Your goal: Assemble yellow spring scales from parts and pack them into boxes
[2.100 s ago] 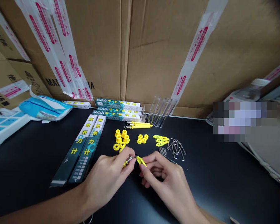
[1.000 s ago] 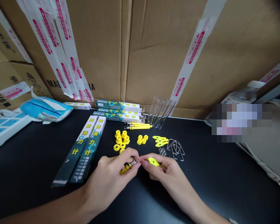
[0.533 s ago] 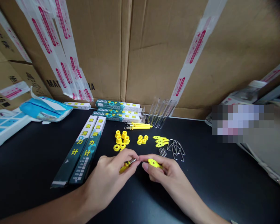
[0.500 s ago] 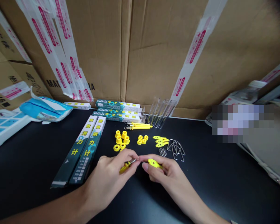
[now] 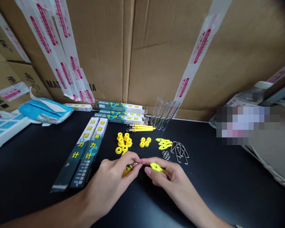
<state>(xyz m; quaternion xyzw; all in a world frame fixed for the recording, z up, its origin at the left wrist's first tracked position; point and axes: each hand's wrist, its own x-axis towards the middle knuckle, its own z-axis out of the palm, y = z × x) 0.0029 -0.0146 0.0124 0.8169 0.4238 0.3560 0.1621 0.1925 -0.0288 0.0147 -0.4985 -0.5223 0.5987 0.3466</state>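
My left hand is closed around a yellow spring-scale rod with a metal spring end, which points toward my right hand. Closed too, my right hand holds a flat yellow tab with a hole between thumb and fingers. Its index fingertip meets the tip of the spring end, and the exact contact is too small to make out. Beyond the hands lie yellow flanged caps, small yellow rings, more yellow tabs, small metal rings and bent wire hooks.
Two long printed boxes lie left of my hands. Further back are stacked boxes, yellow rods and upright clear tubes. A blue packet and power strip sit left; a bag stands right.
The view has shifted very slightly. Both hands keep nearly the same place and grip, with the yellow tab turned a little.
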